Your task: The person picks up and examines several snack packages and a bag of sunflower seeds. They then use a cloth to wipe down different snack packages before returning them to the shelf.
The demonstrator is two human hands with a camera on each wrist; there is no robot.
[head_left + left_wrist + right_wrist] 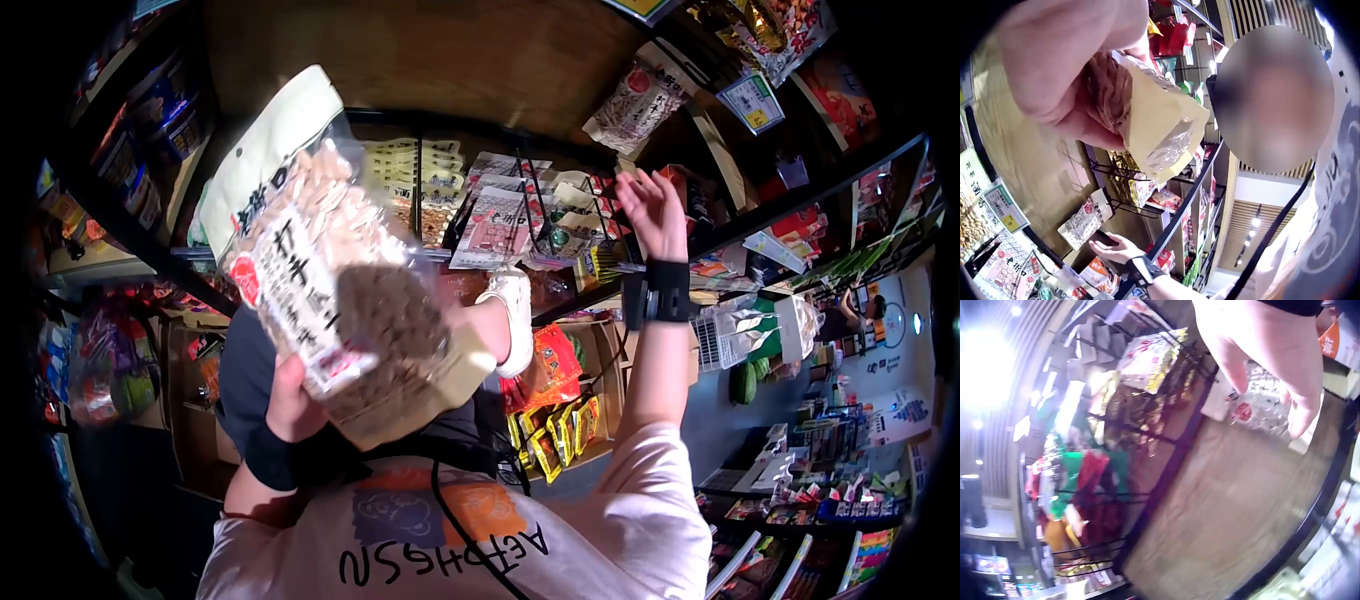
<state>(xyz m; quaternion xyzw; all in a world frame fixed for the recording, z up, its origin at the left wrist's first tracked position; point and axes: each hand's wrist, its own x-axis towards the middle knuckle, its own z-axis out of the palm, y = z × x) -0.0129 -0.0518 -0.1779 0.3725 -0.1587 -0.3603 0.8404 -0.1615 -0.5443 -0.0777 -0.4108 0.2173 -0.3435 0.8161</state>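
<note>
Clear plastic bag point(325, 265) is gripped by the left hand point(291, 398); the right hand point(655, 215), fingers relaxed, is near another packet point(635, 107)

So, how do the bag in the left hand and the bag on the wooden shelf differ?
The held bag is gripped by the left hand; the shelf bag rests on the wooden shelf, near the open right hand. In the head view, the held bag looks bigger; the shelf bag, likely farther away, smaller. Both have dark writing and a red round mark.
</note>
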